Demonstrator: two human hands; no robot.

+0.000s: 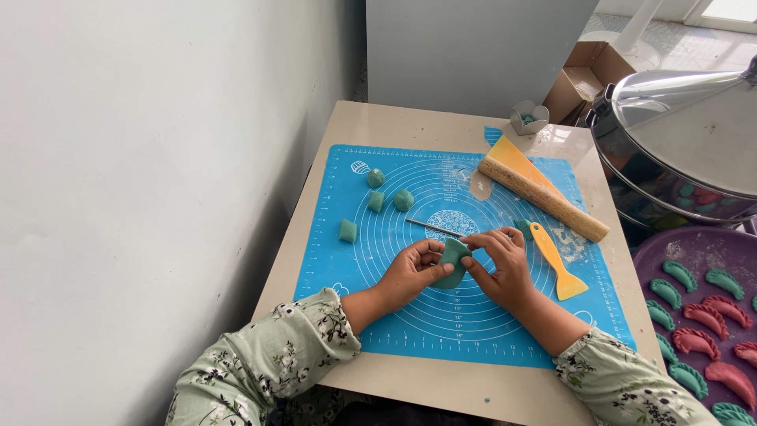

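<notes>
My left hand (412, 273) and my right hand (501, 265) meet over the middle of a blue silicone baking mat (394, 315). Together they pinch a folded piece of teal dough (453, 263), half-moon shaped, held just above the mat. Several small teal dough lumps (377, 202) lie on the mat's left part, apart from both hands. A thin metal stick (434, 228) lies just beyond my fingers.
A wooden rolling pin (544, 199) and a yellow scraper (523, 163) lie at the mat's far right; a yellow plastic spatula (554, 260) rests beside my right hand. A purple tray (694, 252) of teal and pink dumplings and a steel steamer (678, 134) stand to the right.
</notes>
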